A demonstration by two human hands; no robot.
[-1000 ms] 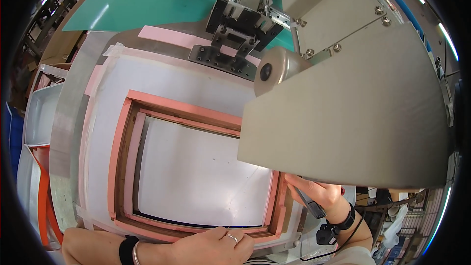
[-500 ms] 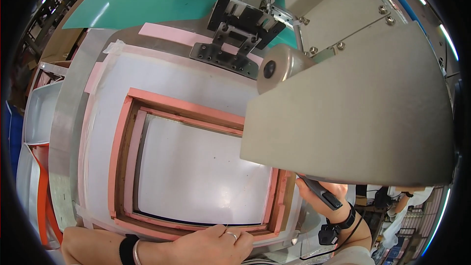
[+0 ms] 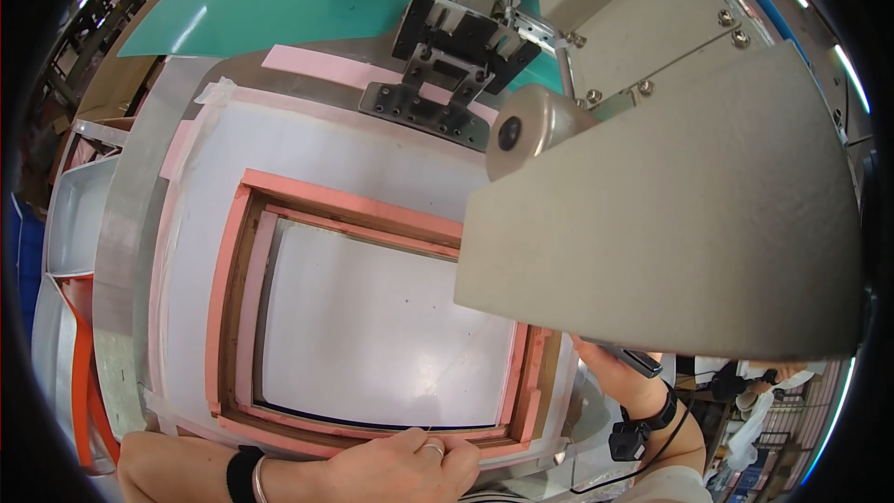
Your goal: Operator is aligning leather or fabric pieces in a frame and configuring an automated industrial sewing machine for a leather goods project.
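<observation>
A rectangular pink-edged frame point(image 3: 233, 307) surrounds a white panel point(image 3: 372, 317) on a white padded board point(image 3: 196, 261). My left hand point(image 3: 419, 466) rests at the frame's lower edge with fingers curled together; what lies between them is too hidden to make out. My right hand point(image 3: 615, 382) is partly under the broad grey machine housing point(image 3: 661, 214), its fingers wrapped round a dark, slim handheld tool point(image 3: 638, 360). A wristband carrying a small black device and cable is on that wrist.
Above the board are a black metal clamp assembly point(image 3: 433, 107), a steel roller point(image 3: 521, 130) and a green sheet point(image 3: 200, 14). Grey trays point(image 3: 79, 219) stand at left beside an orange strip point(image 3: 82, 363). A person's hand point(image 3: 787, 374) shows in the background at right.
My right hand has shifted right and down from the frame's edge with the tool, which swung flatter and is now more hidden by the housing. My left hand stays nearly still.
</observation>
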